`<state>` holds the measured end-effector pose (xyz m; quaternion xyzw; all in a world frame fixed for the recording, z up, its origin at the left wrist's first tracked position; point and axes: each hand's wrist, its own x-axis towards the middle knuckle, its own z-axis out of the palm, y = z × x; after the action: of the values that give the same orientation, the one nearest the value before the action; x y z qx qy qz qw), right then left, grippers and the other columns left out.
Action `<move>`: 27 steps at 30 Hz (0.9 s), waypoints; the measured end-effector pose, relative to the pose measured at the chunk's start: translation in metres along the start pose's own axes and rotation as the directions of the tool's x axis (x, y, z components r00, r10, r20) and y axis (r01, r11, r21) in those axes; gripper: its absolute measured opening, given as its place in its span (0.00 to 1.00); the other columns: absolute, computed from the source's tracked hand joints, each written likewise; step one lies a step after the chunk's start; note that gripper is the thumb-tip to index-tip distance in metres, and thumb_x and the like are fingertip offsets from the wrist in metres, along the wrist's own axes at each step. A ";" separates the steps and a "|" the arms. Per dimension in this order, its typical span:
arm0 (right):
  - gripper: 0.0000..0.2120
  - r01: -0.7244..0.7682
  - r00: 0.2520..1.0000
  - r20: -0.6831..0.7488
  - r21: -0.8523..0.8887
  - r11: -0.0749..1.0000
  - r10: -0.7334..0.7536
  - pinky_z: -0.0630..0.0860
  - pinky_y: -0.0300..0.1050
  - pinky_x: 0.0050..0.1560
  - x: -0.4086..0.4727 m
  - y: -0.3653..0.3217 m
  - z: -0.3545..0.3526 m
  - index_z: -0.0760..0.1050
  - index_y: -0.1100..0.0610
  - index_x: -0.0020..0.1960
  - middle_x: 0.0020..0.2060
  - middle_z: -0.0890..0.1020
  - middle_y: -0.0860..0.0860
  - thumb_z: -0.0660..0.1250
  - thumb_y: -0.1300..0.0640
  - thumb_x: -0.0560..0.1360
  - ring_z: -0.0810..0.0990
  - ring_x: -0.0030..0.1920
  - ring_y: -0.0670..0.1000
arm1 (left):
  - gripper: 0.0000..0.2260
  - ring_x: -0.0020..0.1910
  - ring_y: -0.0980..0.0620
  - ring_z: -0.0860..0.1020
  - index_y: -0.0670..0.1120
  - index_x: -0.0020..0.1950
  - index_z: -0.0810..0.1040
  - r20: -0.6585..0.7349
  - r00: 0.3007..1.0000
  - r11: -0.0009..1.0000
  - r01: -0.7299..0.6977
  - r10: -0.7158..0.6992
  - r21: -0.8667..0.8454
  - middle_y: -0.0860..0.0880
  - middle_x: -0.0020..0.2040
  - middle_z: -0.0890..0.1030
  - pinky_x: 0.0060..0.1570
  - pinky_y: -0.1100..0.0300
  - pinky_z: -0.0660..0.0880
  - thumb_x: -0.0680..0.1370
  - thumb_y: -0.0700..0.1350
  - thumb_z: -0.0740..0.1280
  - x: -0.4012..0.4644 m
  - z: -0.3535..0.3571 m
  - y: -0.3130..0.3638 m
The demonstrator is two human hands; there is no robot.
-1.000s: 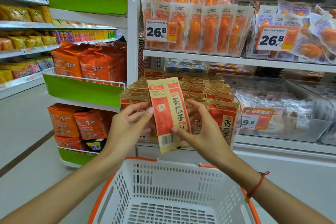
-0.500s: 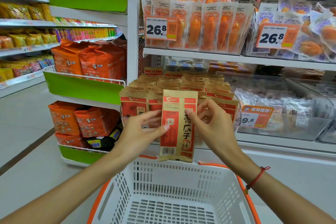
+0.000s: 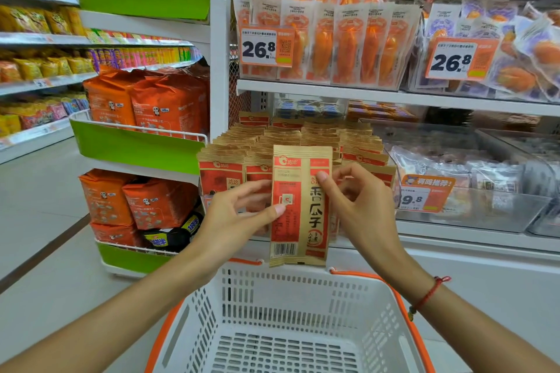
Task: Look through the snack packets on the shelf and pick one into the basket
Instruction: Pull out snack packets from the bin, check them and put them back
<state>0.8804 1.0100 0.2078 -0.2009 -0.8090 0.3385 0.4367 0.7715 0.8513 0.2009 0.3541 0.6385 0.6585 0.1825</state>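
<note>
- Both hands hold one snack packet (image 3: 300,206) upright, centre of frame, w/ my left hand (image 3: 239,215) pinching its left edge, thumb on the front.
- Right hand (image 3: 360,209) pinches the right edge near the top, fingers curled.
- Packet hangs just above the far rim of the basket (image 3: 291,312), bottom centre, not in it.
- Behind it: rows of the same packets (image 3: 291,136) standing on the shelf (image 3: 454,244).
- Upper centre: orange packs behind a 26.8 price tag (image 3: 266,47).
- Left: orange bags (image 3: 145,103) in a green rack.
</note>
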 end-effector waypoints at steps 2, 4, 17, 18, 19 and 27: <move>0.07 0.048 0.999 0.010 0.007 0.999 -0.048 0.81 0.46 0.41 -0.001 -0.003 0.001 0.78 0.47 0.50 0.37 0.83 0.43 0.70 0.47 0.74 0.81 0.39 0.41 | 0.15 0.49 0.62 0.82 0.58 0.55 0.78 -0.045 0.999 0.999 -0.008 0.006 -0.046 0.61 0.47 0.85 0.40 0.65 0.79 0.72 0.43 0.74 0.001 0.000 0.002; 0.16 0.113 0.993 0.039 0.018 0.993 -0.114 0.79 0.40 0.43 -0.003 -0.004 0.003 0.77 0.47 0.61 0.41 0.81 0.40 0.71 0.52 0.75 0.79 0.42 0.41 | 0.14 0.48 0.60 0.83 0.57 0.54 0.78 -0.085 0.996 0.996 -0.013 0.006 -0.088 0.60 0.46 0.85 0.39 0.66 0.79 0.73 0.42 0.73 0.002 0.000 0.004; 0.25 0.289 0.927 0.227 0.073 0.954 -0.298 0.73 0.28 0.55 -0.011 -0.003 0.011 0.78 0.51 0.63 0.63 0.73 0.45 0.70 0.71 0.71 0.71 0.61 0.36 | 0.14 0.42 0.59 0.84 0.51 0.60 0.77 -0.237 0.960 0.939 0.062 -0.149 -0.339 0.48 0.52 0.85 0.39 0.68 0.80 0.75 0.44 0.71 0.005 -0.012 0.014; 0.22 0.311 0.924 0.222 0.035 0.950 -0.311 0.72 0.28 0.56 -0.012 -0.003 0.013 0.79 0.52 0.61 0.64 0.72 0.45 0.71 0.70 0.71 0.70 0.61 0.35 | 0.13 0.39 0.61 0.83 0.52 0.59 0.77 -0.246 0.956 0.932 0.065 -0.160 -0.356 0.48 0.51 0.85 0.37 0.69 0.79 0.75 0.44 0.71 0.005 -0.011 0.015; 0.20 0.326 0.923 0.213 0.004 0.945 -0.320 0.72 0.31 0.58 -0.012 -0.003 0.014 0.80 0.53 0.61 0.64 0.72 0.45 0.72 0.68 0.72 0.70 0.62 0.37 | 0.13 0.36 0.62 0.82 0.52 0.59 0.77 -0.254 0.952 0.927 0.071 -0.174 -0.367 0.48 0.51 0.85 0.36 0.70 0.78 0.75 0.43 0.71 0.004 -0.011 0.015; 0.33 0.280 0.919 0.321 -0.124 0.952 -0.228 0.64 0.41 0.65 -0.018 -0.003 0.018 0.69 0.40 0.69 0.67 0.65 0.44 0.75 0.39 0.67 0.64 0.67 0.45 | 0.16 0.43 0.53 0.85 0.48 0.57 0.76 -0.195 0.963 0.946 0.120 -0.184 -0.300 0.49 0.46 0.86 0.36 0.68 0.79 0.71 0.41 0.75 -0.005 0.001 0.012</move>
<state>0.8754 0.9899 0.1926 -0.0758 -0.9111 0.2363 0.3292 0.7779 0.8473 0.2109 0.1981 0.5787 0.7626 0.2103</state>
